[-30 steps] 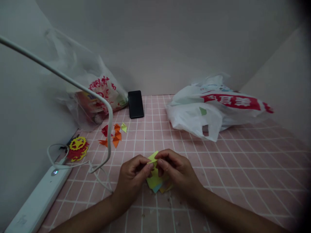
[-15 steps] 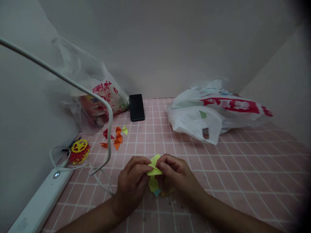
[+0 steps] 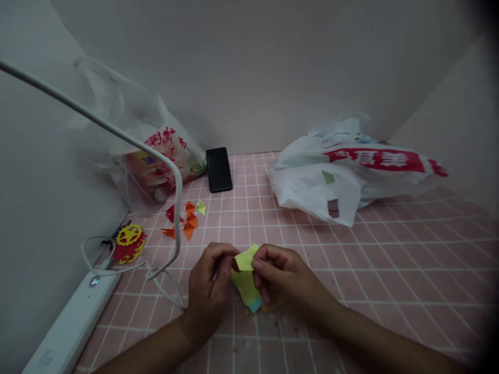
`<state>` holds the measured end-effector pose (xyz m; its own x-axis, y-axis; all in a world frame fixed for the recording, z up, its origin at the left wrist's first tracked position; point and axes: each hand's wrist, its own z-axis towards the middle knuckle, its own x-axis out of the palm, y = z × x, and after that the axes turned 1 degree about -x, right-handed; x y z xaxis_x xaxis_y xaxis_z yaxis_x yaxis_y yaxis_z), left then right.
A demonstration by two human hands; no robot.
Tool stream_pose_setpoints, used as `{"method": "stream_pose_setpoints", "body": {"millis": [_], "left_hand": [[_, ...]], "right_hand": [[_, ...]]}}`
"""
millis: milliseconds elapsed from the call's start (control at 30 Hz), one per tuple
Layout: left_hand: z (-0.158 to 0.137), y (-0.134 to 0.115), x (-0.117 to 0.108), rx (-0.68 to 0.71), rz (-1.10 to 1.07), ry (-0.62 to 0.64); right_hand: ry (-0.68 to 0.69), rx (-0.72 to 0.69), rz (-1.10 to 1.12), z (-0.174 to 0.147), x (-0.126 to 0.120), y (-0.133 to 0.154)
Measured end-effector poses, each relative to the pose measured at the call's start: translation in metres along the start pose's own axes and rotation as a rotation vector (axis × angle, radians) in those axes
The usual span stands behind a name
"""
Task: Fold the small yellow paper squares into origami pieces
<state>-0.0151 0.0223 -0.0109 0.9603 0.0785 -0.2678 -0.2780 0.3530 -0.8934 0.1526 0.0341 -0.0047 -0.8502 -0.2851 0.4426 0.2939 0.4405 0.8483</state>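
Note:
A small folded piece of yellow paper (image 3: 245,259) is pinched at its right side between the thumb and fingers of my right hand (image 3: 278,267). My left hand (image 3: 212,278) is at the paper's left edge. Its index fingertip touches the corner there, while the thumb stands apart, off the paper. Beneath both hands, more yellow paper (image 3: 245,288) lies on the table, with a blue corner (image 3: 255,304) and a bit of orange showing under it. My right fingers partly cover this lower paper.
Small folded orange pieces (image 3: 189,221), a red one and a pale yellow one (image 3: 200,207) lie left of centre. Behind are a black phone (image 3: 219,170) and two plastic bags (image 3: 171,150) (image 3: 312,182). A white cable (image 3: 177,208) arcs past a power strip (image 3: 74,322) and yellow-red cut-outs (image 3: 129,243).
My left thumb has come off the folded yellow paper, and the paper has turned a little in my right hand. More of the lower paper shows. The view has shifted slightly.

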Motion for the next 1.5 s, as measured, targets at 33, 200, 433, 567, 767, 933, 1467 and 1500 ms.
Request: {"method": "stream_pose_setpoints", "body": {"millis": [33,200,433,567,767,933,1467,1500], "left_hand": [[0.0002,-0.0016,0.0004,-0.121,-0.073,-0.003],[0.0031,-0.0058,0.0019,-0.533,-0.271,0.135],[0.0023,-0.0029,0.0069,-0.616,-0.359,0.183],[0.0011,-0.0015,0.0084,-0.671,-0.430,0.141],[0.0000,-0.0003,0.0064,-0.688,-0.511,0.194],[-0.0008,0.0002,0.0055,-0.721,-0.527,0.218],[-0.0005,0.0008,0.0092,-0.819,-0.683,0.219],[-0.0004,0.0009,0.0094,-0.821,-0.686,0.215]], "right_hand": [[-0.014,-0.015,-0.030,-0.0001,-0.0005,0.0015],[-0.025,-0.057,-0.178,-0.0001,-0.0032,0.0040],[-0.115,-0.115,-0.160,0.0048,-0.0090,0.0027],[-0.096,-0.098,-0.119,0.0036,-0.0065,0.0032],[-0.078,-0.035,-0.142,0.0029,-0.0037,0.0031],[-0.023,-0.023,-0.180,0.0017,-0.0038,0.0065],[0.043,-0.036,-0.242,-0.0002,-0.0031,0.0049],[0.036,-0.034,-0.250,-0.0003,-0.0031,0.0051]]}}
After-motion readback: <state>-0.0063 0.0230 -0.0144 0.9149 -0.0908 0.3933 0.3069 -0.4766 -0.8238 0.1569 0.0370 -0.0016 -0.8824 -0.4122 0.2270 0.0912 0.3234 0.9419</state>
